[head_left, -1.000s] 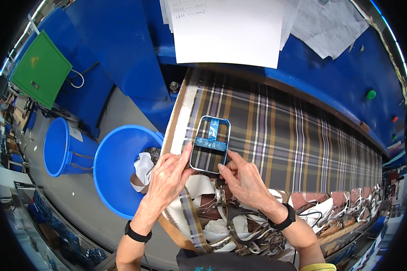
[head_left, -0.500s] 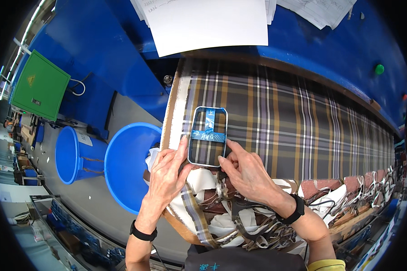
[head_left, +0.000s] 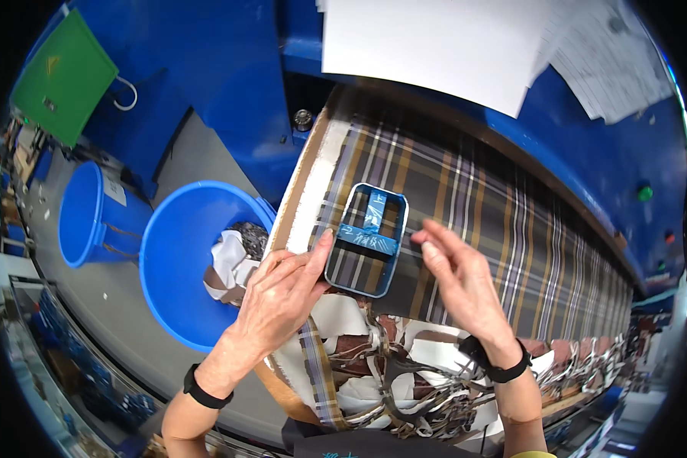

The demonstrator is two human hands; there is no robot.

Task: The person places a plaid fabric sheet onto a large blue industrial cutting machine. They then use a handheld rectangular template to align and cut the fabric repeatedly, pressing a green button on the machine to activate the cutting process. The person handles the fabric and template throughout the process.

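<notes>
A rounded rectangular cutting die [head_left: 366, 239], a metal frame with blue taped crossbars, lies flat on plaid fabric [head_left: 473, 198]. Against the die's lower left side rests my left hand [head_left: 282, 298], index finger stretched along the edge and the others loosely bent. My right hand [head_left: 469, 286] is to the right of the die, apart from it, over the fabric, with thumb and fingers spread and nothing in them. Plaid stripes show through the frame's openings.
Fabric scraps and strips [head_left: 389, 374] tangle along the near edge. To the left stand a blue bin [head_left: 164, 282] with scraps inside and a second blue bin [head_left: 80, 217]. White paper sheets [head_left: 435, 46] hang on the blue machine [head_left: 229, 76] beyond the fabric.
My right hand has come off the die and moved right. My left hand stays at the die's left edge. The whole view has turned and shifted.
</notes>
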